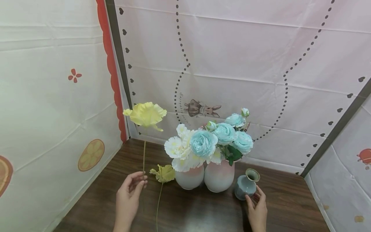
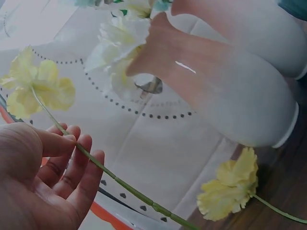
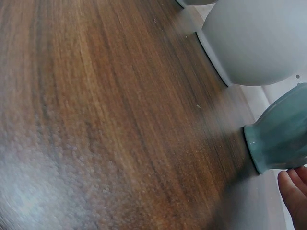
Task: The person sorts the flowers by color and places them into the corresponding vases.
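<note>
Two pink vases [image 1: 218, 175] hold flowers [image 1: 203, 143] | teal vase [image 1: 245, 185] unfilled

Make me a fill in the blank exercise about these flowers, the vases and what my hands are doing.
1. The left hand holds a tall ____ flower by its stem.
2. The right hand touches the small ____ vase.
3. The second yellow flower lies on the ____ table.
4. The pink and white vase on the right holds ____ flowers.

Missing words: yellow; teal; wooden; blue
</note>
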A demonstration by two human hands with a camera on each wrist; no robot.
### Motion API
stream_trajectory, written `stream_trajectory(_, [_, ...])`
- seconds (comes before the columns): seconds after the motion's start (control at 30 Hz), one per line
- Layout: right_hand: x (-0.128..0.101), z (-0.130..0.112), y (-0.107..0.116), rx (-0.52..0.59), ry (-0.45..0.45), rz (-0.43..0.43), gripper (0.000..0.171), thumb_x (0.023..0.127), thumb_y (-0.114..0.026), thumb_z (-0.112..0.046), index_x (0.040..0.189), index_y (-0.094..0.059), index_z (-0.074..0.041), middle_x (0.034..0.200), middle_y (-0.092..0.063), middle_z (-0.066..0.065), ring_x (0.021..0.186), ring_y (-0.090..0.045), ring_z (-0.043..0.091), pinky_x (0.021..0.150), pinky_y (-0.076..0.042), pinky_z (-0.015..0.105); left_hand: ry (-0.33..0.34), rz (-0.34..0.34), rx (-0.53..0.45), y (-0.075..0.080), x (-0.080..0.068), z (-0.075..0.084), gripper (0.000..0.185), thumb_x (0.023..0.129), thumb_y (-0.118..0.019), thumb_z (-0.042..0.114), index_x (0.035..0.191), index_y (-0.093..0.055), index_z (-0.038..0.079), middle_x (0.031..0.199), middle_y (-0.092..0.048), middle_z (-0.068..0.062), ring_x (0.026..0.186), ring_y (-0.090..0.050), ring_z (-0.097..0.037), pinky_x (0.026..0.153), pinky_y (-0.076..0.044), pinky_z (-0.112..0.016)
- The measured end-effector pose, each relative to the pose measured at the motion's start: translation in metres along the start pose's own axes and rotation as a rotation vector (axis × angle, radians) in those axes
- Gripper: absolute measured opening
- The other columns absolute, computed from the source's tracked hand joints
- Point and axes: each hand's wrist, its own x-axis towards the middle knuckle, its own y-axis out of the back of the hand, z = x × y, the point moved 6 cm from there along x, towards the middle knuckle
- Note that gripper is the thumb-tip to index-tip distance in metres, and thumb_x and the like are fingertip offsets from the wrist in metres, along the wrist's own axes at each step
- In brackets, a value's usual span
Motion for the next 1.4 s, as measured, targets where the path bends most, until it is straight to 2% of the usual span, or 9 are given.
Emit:
stream_trajectory(0.13, [0.000,0.000,0.000,0.001,-0.006,-0.002,0.059,0.095,-0.065,-0.002,0.147,-0.036,-0.001,0.123,-0.056,0.034,0.115,-0.059,0.051,0.094,-0.053,0.051,-0.006,0.005,-0.019,0.001,-0.001,0.011,0.024,0.091,-0.061,-0.012,0.114,-0.064,-0.004,0.097,-0.068,0.011,0.090,-0.068,0.000,0.081,-0.058,-0.015])
stream_trajectory(0.3, [0.000,-0.001,0.000,0.003,0.001,0.000,0.059,0.094,-0.065,-0.001,0.146,-0.037,-0.001,0.123,-0.056,0.034,0.115,-0.059,0.051,0.093,-0.053,0.051,-0.023,0.004,-0.038,0.001,-0.002,0.023,0.025,0.091,-0.061,-0.013,0.113,-0.064,-0.004,0.097,-0.068,0.009,0.090,-0.067,0.000,0.082,-0.058,-0.016])
stream_trajectory(0.53, [0.000,-0.001,0.000,0.001,0.010,-0.001,0.059,0.094,-0.064,0.000,0.146,-0.036,0.000,0.122,-0.056,0.034,0.114,-0.059,0.051,0.093,-0.053,0.050,-0.094,-0.020,-0.090,-0.001,-0.005,0.042,0.024,0.091,-0.061,-0.013,0.113,-0.064,-0.004,0.101,-0.071,0.006,0.094,-0.070,-0.005,0.084,-0.058,-0.019])
stream_trajectory(0.87, [0.000,0.000,0.000,0.004,-0.004,-0.006,0.059,0.095,-0.064,-0.002,0.146,-0.036,0.000,0.123,-0.055,0.034,0.115,-0.058,0.051,0.093,-0.053,0.051,-0.171,-0.058,-0.118,-0.008,-0.013,0.077,0.021,0.090,-0.061,-0.013,0.107,-0.066,-0.003,0.096,-0.072,0.004,0.086,-0.069,-0.006,0.081,-0.058,-0.017])
stream_trajectory(1.03, [-0.001,0.000,0.000,0.004,-0.008,-0.010,0.059,0.095,-0.064,-0.003,0.147,-0.035,-0.001,0.123,-0.055,0.034,0.116,-0.058,0.051,0.094,-0.052,0.050,-0.228,-0.115,-0.214,-0.017,-0.019,0.085,0.022,0.089,-0.059,-0.017,0.108,-0.064,-0.007,0.097,-0.071,0.003,0.087,-0.068,-0.006,0.080,-0.058,-0.017])
stream_trajectory(1.23, [-0.001,-0.002,0.000,0.007,0.001,-0.007,0.059,0.095,-0.064,-0.001,0.147,-0.036,-0.001,0.122,-0.055,0.034,0.115,-0.059,0.051,0.093,-0.053,0.049,-0.273,-0.200,-0.312,-0.031,-0.025,0.089,0.024,0.091,-0.057,-0.016,0.112,-0.062,-0.006,0.099,-0.070,0.000,0.088,-0.068,-0.007,0.080,-0.058,-0.019])
stream_trajectory(1.3, [-0.001,-0.001,0.000,0.008,-0.003,-0.007,0.059,0.095,-0.064,-0.001,0.147,-0.036,-0.001,0.122,-0.055,0.034,0.115,-0.059,0.051,0.093,-0.053,0.050,-0.306,-0.238,-0.361,-0.036,-0.028,0.092,0.025,0.091,-0.055,-0.018,0.113,-0.061,-0.007,0.101,-0.070,0.000,0.088,-0.068,-0.008,0.081,-0.058,-0.019])
stream_trajectory(1.4, [-0.001,-0.001,0.000,0.009,-0.010,-0.005,0.059,0.095,-0.064,-0.001,0.147,-0.036,-0.001,0.123,-0.055,0.034,0.116,-0.059,0.051,0.094,-0.052,0.050,-0.313,-0.294,-0.404,-0.043,-0.032,0.096,0.024,0.092,-0.054,-0.017,0.113,-0.060,-0.007,0.102,-0.069,-0.001,0.090,-0.068,-0.008,0.081,-0.058,-0.020])
